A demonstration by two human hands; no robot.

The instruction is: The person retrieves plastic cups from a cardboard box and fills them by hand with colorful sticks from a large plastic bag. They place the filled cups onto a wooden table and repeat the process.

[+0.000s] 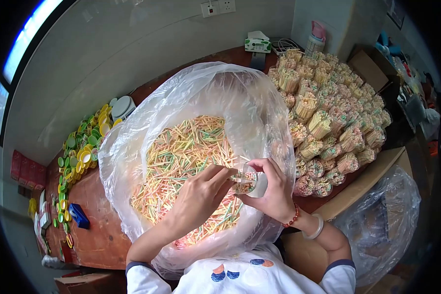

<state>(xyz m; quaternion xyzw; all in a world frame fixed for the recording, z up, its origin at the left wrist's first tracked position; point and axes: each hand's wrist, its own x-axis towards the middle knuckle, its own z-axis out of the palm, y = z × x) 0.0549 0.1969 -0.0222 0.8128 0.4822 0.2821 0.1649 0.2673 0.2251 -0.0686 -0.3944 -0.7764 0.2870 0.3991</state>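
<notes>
A small clear cup with thin sticks inside, their coloured ends showing at the mouth, is held in my right hand, fingers curled round its side. My left hand is closed at the cup's near-left rim, thumb and fingers pinched together. What lies between those fingertips is hidden. One pale stick pokes out beside the cup near my right fingertips. Below both hands a large clear plastic bag gapes wide, filled with loose pastel sticks in yellow, green and pink.
Many stick-filled clear cups are massed at the right. Yellow and green lids pile up on the left, near a white scale and a blue holder. A tissue box and bottle stand behind. A cardboard box flanks my right.
</notes>
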